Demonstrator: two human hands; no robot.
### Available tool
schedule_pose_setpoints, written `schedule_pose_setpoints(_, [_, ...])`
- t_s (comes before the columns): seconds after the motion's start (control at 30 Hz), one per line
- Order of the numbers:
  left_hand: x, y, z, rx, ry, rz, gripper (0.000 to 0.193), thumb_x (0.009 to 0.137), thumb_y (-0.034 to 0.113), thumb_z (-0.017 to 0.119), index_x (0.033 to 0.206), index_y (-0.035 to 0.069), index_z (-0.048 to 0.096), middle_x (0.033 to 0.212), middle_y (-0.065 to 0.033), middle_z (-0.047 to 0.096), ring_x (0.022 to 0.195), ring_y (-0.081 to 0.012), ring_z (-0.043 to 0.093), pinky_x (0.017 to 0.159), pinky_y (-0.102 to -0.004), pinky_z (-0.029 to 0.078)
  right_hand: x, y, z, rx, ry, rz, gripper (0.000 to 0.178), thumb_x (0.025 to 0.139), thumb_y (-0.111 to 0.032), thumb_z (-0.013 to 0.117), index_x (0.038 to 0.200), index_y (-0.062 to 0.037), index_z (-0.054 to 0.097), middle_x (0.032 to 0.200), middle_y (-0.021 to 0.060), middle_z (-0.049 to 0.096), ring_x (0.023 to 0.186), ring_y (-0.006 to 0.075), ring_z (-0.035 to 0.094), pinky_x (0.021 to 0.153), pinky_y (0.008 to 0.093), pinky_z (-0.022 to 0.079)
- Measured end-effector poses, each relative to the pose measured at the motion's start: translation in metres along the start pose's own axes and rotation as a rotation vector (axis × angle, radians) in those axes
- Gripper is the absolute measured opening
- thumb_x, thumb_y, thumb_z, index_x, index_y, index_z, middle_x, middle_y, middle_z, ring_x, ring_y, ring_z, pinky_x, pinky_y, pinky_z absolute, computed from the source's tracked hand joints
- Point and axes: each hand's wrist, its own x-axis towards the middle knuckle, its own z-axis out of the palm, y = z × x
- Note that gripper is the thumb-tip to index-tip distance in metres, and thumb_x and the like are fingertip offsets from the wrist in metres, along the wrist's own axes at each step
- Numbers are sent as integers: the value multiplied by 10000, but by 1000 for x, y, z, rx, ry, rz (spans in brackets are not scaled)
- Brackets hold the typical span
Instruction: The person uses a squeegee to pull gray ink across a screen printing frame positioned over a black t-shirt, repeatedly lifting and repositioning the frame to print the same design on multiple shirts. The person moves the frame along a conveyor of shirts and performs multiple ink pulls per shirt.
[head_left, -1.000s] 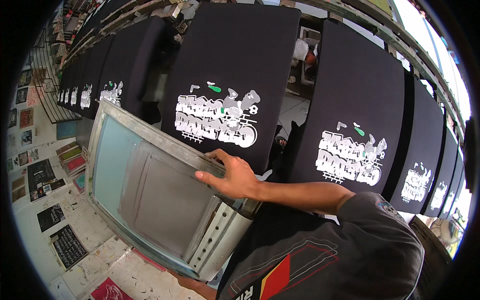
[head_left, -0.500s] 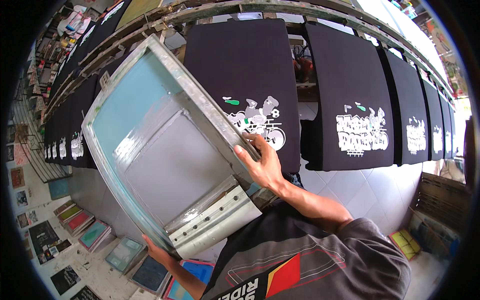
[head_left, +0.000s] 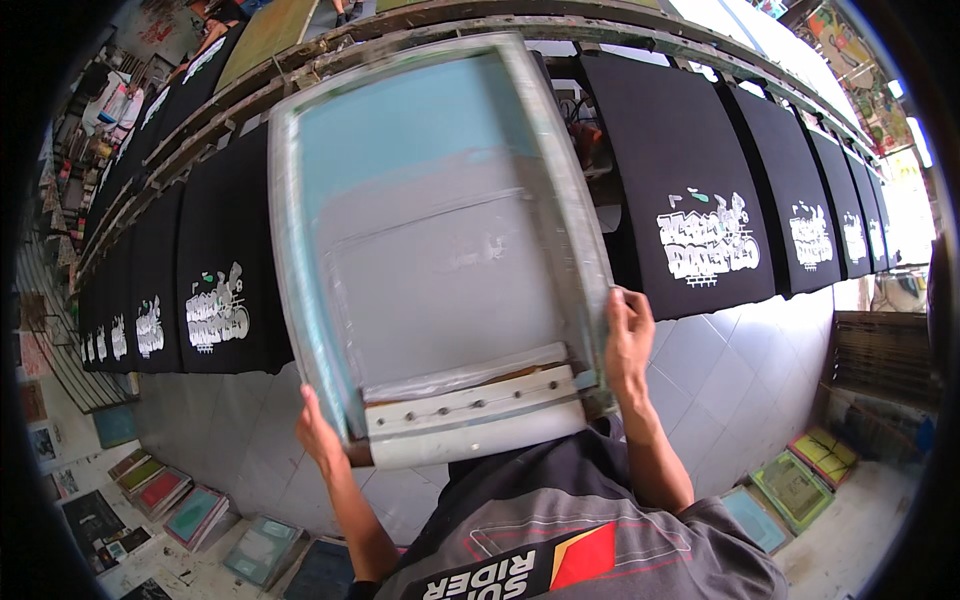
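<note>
**Framed screen [head_left: 440,270] gripped betw. L hand [head_left: 318,430] & R hand [head_left: 628,345]**

Hands well apart, each closed on a long side of the screen's frame: L near the lower corner, fingers partly hidden; R slightly higher, fingers curled at the outer edge. Screen spans the gap betw. hands & extends beyond them, tilted; frame edges blurred. Pale bar [head_left: 475,425] w/ dark bolts lies across its near end, betw. the hands. Screen blocks the view of most of what is directly ahead. Black fabric panels [head_left: 685,180] in a row beyond both hands, w/ rails [head_left: 600,30] farther off. Stacked frames [head_left: 195,515] on floor, left of L hand; others [head_left: 790,485] to right of R hand. Writing: stylised white lettering in prints [head_left: 710,240] on panels; white block caps, inverted, on wearer's grey shirt [head_left: 540,520], below & betw. hands, next to a red patch [head_left: 585,560].
</note>
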Motion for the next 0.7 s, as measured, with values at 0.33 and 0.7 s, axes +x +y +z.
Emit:
schedule_pose_setpoints(0.33, [-137,101,140,-32,-632,230,639,1006,620,733,848,1,698,677,6,563,681,-86,471,605,-334,387,-5,54,-231,-45,489,20,620,1153,-545,514,1245,49,668,1077,74,616,990,171,542,869,336,424])
schedule_pose_setpoints(0.7, [-390,138,293,66,-1052,345,785,905,814,712,827,33,716,643,-13,605,589,-119,595,574,-336,462,-62,174,-546,-63,921,193,858,1101,-641,563,1474,131,588,1506,222,627,1403,299,567,1217,428,395])
